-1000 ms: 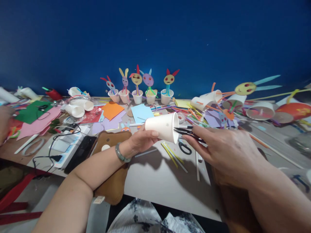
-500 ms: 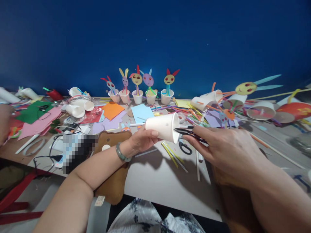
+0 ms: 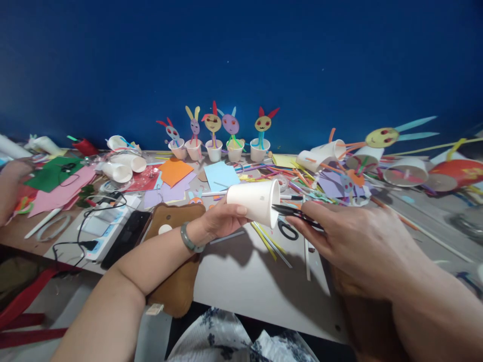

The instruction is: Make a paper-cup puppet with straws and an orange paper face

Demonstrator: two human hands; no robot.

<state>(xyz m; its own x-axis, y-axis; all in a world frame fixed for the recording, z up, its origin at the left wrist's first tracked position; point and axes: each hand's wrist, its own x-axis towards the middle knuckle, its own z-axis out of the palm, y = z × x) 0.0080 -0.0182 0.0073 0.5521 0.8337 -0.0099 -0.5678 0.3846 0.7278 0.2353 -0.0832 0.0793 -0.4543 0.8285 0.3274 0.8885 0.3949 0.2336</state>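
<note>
In the head view, my left hand (image 3: 226, 217) grips a white paper cup (image 3: 252, 198) tipped on its side, its mouth facing right. A small grey mark or hole shows on the cup's wall. My right hand (image 3: 335, 229) is closed around a dark, slim, pointed tool (image 3: 296, 212); the fingers hide most of it, so its exact kind is unclear. Its tip is at the cup's rim. Below the cup lie yellow and clear strips (image 3: 266, 240) and a black scissors handle (image 3: 288, 231).
Cups with paper-faced figures (image 3: 214, 150) line the blue wall. Coloured paper (image 3: 175, 172), a power strip (image 3: 113, 226), a phone (image 3: 128, 236) and a brown cushion-like piece (image 3: 169, 296) lie left. More cups (image 3: 405, 172) lie right. Another person's hand (image 3: 13, 181) is at the far left.
The cup has tilted slightly, its mouth dipping lower. My right hand and the tool have shifted a little right and down. The other person's hand has come further into view.
</note>
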